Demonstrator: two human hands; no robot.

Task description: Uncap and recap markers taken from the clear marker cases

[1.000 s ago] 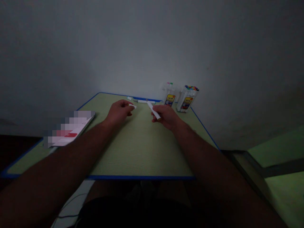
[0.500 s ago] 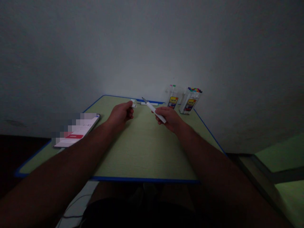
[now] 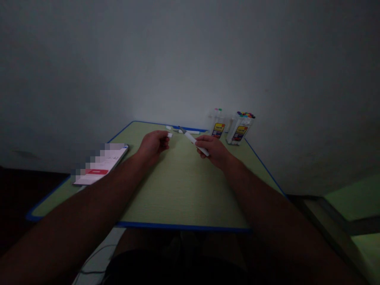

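Note:
My right hand (image 3: pixel 212 146) is closed round a white marker (image 3: pixel 191 137), its bare dark tip pointing up and to the left. A small white marker cap (image 3: pixel 170 135) is pinched in my left hand (image 3: pixel 153 144), a short way left of that tip. Behind the hands, a second white marker (image 3: pixel 192 132) lies uncapped along the back of the table, tip to the left. A small pale cap (image 3: pixel 169 128) rests on the table just left of it.
Two clear marker cases stand at the back right: one case (image 3: pixel 218 128) with few markers, another case (image 3: pixel 239 130) with several. A tablet-like device (image 3: pixel 101 168) with a lit screen lies at the left. The table (image 3: pixel 184 190) has a blue edge and meets a wall behind.
The cap in my left hand has come slightly down and toward me, so the loose cap behind it now shows apart. The view has shifted a little; my right hand keeps its marker.

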